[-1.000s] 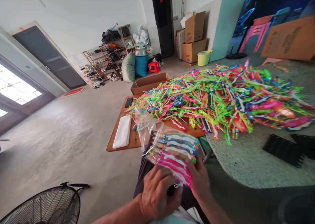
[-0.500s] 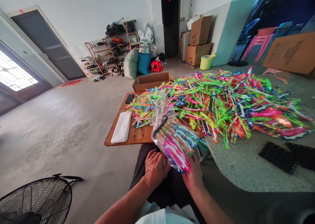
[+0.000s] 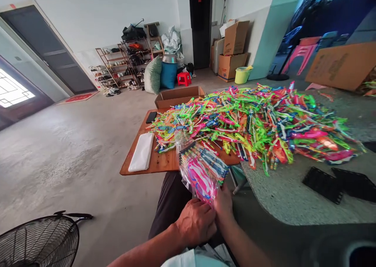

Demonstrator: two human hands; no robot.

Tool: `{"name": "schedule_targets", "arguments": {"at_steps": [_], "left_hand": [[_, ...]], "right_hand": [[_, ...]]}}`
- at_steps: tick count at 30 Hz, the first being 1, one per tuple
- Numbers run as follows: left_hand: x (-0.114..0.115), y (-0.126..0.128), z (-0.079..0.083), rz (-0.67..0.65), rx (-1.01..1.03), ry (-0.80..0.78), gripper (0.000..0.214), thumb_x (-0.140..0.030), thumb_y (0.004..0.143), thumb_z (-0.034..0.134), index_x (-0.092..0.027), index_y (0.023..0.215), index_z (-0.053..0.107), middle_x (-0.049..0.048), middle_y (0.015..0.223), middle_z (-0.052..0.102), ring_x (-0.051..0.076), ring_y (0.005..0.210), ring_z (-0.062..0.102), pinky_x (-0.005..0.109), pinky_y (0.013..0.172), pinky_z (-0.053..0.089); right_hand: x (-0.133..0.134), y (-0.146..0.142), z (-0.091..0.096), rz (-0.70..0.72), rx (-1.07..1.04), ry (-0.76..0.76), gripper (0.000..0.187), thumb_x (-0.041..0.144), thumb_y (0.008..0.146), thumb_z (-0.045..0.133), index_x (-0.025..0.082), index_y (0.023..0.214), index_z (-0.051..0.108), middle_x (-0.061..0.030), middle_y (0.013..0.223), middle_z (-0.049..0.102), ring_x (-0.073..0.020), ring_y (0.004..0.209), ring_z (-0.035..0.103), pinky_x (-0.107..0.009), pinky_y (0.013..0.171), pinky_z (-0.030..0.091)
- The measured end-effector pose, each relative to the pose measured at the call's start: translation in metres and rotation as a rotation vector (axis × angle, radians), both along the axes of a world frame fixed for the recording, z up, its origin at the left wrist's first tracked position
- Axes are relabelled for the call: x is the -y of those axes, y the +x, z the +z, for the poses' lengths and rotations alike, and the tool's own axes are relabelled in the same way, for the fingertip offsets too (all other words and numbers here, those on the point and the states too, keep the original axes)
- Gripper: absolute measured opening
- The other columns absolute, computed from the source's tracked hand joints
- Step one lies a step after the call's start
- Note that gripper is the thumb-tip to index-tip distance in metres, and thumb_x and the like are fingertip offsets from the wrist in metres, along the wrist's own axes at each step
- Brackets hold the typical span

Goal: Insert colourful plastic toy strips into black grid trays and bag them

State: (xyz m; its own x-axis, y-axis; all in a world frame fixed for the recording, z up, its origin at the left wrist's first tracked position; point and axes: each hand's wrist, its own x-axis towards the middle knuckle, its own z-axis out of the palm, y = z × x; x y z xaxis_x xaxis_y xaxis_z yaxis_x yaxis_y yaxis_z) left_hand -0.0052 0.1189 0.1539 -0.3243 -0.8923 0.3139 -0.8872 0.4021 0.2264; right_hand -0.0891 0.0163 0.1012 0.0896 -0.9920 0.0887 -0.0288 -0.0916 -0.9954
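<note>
A clear plastic bag [image 3: 202,171] holds a row of pink, blue and orange plastic toys, its open-looking far end lying toward the wooden board. My left hand [image 3: 196,221] is closed at the bag's near edge, knuckles up and fingertips hidden. Beneath the bag's right side, my right hand [image 3: 223,202] grips its lower corner, fingers partly covered by plastic. Both hands are close together above my lap. Beyond the bag spreads a big heap of similar bright toys [image 3: 235,118].
Left on the wooden board [image 3: 167,161] lie a stack of white plastic bags [image 3: 141,151] and a phone [image 3: 151,117]. Black racks [image 3: 323,184] rest on the stone tabletop [image 3: 282,204] at right. An open carton [image 3: 179,96] stands behind; a fan [image 3: 41,239] is lower left.
My left hand has shifted right and down along the bag's near edge, closer to my right hand. The bag has moved slightly down and left, and the whole view has shifted a little.
</note>
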Motion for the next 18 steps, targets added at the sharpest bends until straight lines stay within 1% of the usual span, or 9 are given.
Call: {"name": "schedule_targets", "arguments": {"at_steps": [2, 4, 5, 7, 9, 11, 13, 16, 18], "left_hand": [[-0.005, -0.003, 0.017, -0.039, -0.053, 0.002, 0.012, -0.014, 0.074, 0.058, -0.022, 0.069, 0.050, 0.0014, 0.064, 0.061, 0.016, 0.055, 0.056, 0.031, 0.053, 0.040], [-0.006, -0.001, 0.042, -0.024, -0.118, -0.002, 0.013, -0.017, 0.076, 0.058, -0.023, 0.069, 0.050, 0.0016, 0.062, 0.060, 0.015, 0.054, 0.056, 0.031, 0.052, 0.039], [-0.003, 0.001, 0.056, 0.021, -0.140, -0.008, 0.010, -0.020, 0.079, 0.058, -0.023, 0.072, 0.052, 0.0024, 0.065, 0.062, 0.016, 0.058, 0.058, 0.031, 0.054, 0.041], [0.008, 0.010, 0.080, 0.183, -0.139, -0.025, 0.005, -0.027, 0.087, 0.060, -0.023, 0.088, 0.059, 0.0052, 0.077, 0.067, 0.020, 0.071, 0.064, 0.033, 0.063, 0.047], [0.026, 0.020, 0.096, 0.323, -0.113, 0.010, 0.022, -0.035, 0.089, 0.062, -0.021, 0.106, 0.059, 0.0073, 0.091, 0.069, 0.024, 0.086, 0.068, 0.034, 0.072, 0.052], [0.042, 0.031, 0.104, 0.402, -0.101, 0.098, 0.031, -0.038, 0.088, 0.063, -0.021, 0.114, 0.057, 0.0072, 0.097, 0.069, 0.024, 0.092, 0.068, 0.034, 0.076, 0.053], [0.052, 0.041, 0.106, 0.440, -0.132, 0.201, 0.032, -0.036, 0.087, 0.063, -0.021, 0.115, 0.055, 0.0052, 0.094, 0.069, 0.023, 0.086, 0.068, 0.033, 0.076, 0.052], [0.053, 0.050, 0.105, 0.411, -0.257, 0.331, 0.041, -0.035, 0.082, 0.068, -0.021, 0.118, 0.052, 0.0014, 0.089, 0.068, 0.019, 0.077, 0.066, 0.031, 0.072, 0.051], [0.050, 0.052, 0.103, 0.376, -0.348, 0.361, 0.045, -0.032, 0.080, 0.068, -0.022, 0.120, 0.050, -0.0007, 0.086, 0.066, 0.017, 0.074, 0.064, 0.029, 0.071, 0.049]], "right_hand": [[-0.006, -0.004, 0.000, -0.049, -0.007, 0.100, 0.042, 0.053, 0.097, 0.054, 0.017, 0.111, 0.068, -0.0116, 0.092, 0.077, -0.0265, 0.078, 0.073, -0.036, 0.067, 0.059], [-0.014, -0.009, -0.003, -0.059, -0.046, 0.087, 0.042, 0.053, 0.094, 0.059, 0.017, 0.115, 0.066, -0.0126, 0.101, 0.077, -0.0273, 0.088, 0.073, -0.037, 0.076, 0.059], [-0.018, -0.011, -0.004, -0.047, -0.061, 0.051, 0.043, 0.051, 0.095, 0.059, 0.017, 0.119, 0.065, -0.0131, 0.106, 0.077, -0.0273, 0.093, 0.073, -0.038, 0.080, 0.059], [-0.026, -0.013, -0.007, -0.005, -0.079, -0.025, 0.045, 0.049, 0.095, 0.059, 0.017, 0.127, 0.060, -0.0140, 0.112, 0.075, -0.0273, 0.099, 0.073, -0.038, 0.085, 0.059], [-0.033, -0.012, -0.007, 0.028, -0.111, -0.092, 0.046, 0.046, 0.097, 0.057, 0.016, 0.133, 0.055, -0.0154, 0.117, 0.074, -0.0271, 0.104, 0.073, -0.038, 0.088, 0.060], [-0.038, -0.010, -0.003, 0.040, -0.164, -0.156, 0.046, 0.042, 0.100, 0.053, 0.015, 0.137, 0.052, -0.0172, 0.123, 0.072, -0.0268, 0.109, 0.072, -0.038, 0.090, 0.060], [-0.039, -0.008, 0.003, 0.050, -0.225, -0.221, 0.045, 0.039, 0.102, 0.049, 0.015, 0.139, 0.051, -0.0181, 0.126, 0.071, -0.0264, 0.112, 0.072, -0.038, 0.091, 0.061], [-0.035, -0.009, 0.013, 0.065, -0.315, -0.343, 0.045, 0.036, 0.102, 0.048, 0.014, 0.142, 0.049, -0.0181, 0.126, 0.071, -0.0271, 0.113, 0.072, -0.038, 0.091, 0.061], [-0.033, -0.012, 0.021, 0.069, -0.395, -0.412, 0.044, 0.034, 0.102, 0.047, 0.015, 0.142, 0.049, -0.0179, 0.128, 0.071, -0.0280, 0.112, 0.073, -0.039, 0.089, 0.062]]}}
